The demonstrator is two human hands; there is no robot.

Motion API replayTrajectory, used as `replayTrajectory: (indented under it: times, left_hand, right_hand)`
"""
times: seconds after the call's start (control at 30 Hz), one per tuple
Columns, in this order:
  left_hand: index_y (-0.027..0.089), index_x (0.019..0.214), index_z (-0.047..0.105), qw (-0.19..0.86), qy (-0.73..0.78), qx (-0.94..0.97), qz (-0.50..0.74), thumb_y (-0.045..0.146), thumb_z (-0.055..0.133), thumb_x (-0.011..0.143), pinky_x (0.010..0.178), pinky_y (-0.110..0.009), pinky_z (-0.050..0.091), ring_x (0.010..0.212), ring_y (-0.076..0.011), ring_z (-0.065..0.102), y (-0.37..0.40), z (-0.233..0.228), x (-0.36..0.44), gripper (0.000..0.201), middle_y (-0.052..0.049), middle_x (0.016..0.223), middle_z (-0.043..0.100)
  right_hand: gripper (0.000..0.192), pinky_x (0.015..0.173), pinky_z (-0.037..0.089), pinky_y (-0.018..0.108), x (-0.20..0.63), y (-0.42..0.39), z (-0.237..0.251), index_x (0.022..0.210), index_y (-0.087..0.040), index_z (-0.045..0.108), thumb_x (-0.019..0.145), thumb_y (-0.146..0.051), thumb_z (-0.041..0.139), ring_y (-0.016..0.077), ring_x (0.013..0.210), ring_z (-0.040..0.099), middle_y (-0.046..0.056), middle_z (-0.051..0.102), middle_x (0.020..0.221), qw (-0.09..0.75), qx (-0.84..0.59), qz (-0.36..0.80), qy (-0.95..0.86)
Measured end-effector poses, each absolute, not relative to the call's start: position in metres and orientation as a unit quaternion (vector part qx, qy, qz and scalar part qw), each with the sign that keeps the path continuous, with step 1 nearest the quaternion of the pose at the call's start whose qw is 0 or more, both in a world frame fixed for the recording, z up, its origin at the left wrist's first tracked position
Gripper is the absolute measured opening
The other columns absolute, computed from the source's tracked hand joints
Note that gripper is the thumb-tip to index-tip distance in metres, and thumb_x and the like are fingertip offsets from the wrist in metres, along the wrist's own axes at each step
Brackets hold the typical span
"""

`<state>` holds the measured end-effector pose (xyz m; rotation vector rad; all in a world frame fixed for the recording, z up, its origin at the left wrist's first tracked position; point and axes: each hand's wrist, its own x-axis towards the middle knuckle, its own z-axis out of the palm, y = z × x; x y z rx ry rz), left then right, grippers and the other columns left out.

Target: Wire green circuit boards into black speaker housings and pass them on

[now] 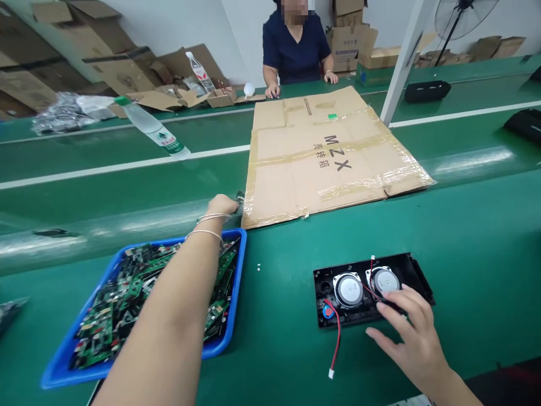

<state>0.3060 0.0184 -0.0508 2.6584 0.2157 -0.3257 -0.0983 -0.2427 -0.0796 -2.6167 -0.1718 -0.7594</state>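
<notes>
- The black panel (359, 314) lies on the near right part of the green bench (279, 310), with its inside facing up.
- The right hand (412, 327) is at its near right edge. The fingers and thumb are spread apart; the fingertips seem to rest lightly by the right speaker (384, 279), without clamping anything.
- The left hand (222, 205) reaches far, beside the left edge of the cardboard (291, 186). Its fingers look curled, and a small dark thing (240, 197) is just beyond them; whether it is gripped, I cannot tell.
- The left forearm passes above the blue tray (239, 282), which is full of circuit boards (131, 299). In my judgement, it is better to keep the arm high, so the bracelets do not catch a board.
- A light touch on the panel should be enough; pressing on the speakers could do harm.
- The red and black wire (338, 338) hangs over the near edge, and its white plug (331, 373) lies on the bench. I would keep fingers away from it, because a pull may strain the joint.
</notes>
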Motion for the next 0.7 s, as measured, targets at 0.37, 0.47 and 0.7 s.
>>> replayTrajectory:
  times: [0.37, 0.47, 0.7]
  left_hand:
    - [0.016, 0.076, 0.049, 0.53, -0.094, 0.783, -0.313, 0.034, 0.06, 0.077, 0.048, -0.023, 0.047, 0.058, -0.0163, 0.063, 0.006, -0.014, 0.069, 0.02, -0.004, 0.068, 0.067]
    - [0.016, 0.08, 0.061, 0.482, -0.181, 0.844, -0.151, 0.025, 0.057, 0.082, 0.057, -0.024, 0.051, 0.064, -0.0156, 0.065, 0.007, -0.032, 0.009, 0.009, -0.003, 0.07, 0.068]
    - [0.015, 0.092, 0.058, 0.317, -0.34, 0.844, 0.268, -0.006, 0.057, 0.074, 0.068, -0.031, 0.054, 0.081, -0.0175, 0.061, 0.023, -0.058, -0.04, 0.027, -0.009, 0.089, 0.07]
  right_hand:
    - [0.026, 0.067, 0.047, 0.031, -0.075, -0.183, -0.056, 0.108, -0.013, 0.056, 0.086, -0.004, 0.045, 0.0162, 0.082, 0.051, 0.009, 0.053, 0.096, 0.312, -0.868, -0.27, -0.275]
    - [0.028, 0.068, 0.048, 0.029, -0.075, -0.189, -0.061, 0.113, -0.011, 0.051, 0.088, -0.002, 0.044, 0.0149, 0.083, 0.05, 0.01, 0.049, 0.1, 0.347, -0.849, -0.29, -0.272]
    - [0.02, 0.068, 0.045, 0.033, -0.066, -0.203, -0.047, 0.103, -0.01, 0.057, 0.09, -0.003, 0.044, 0.019, 0.083, 0.05, 0.011, 0.056, 0.097, 0.301, -0.858, -0.226, -0.349]
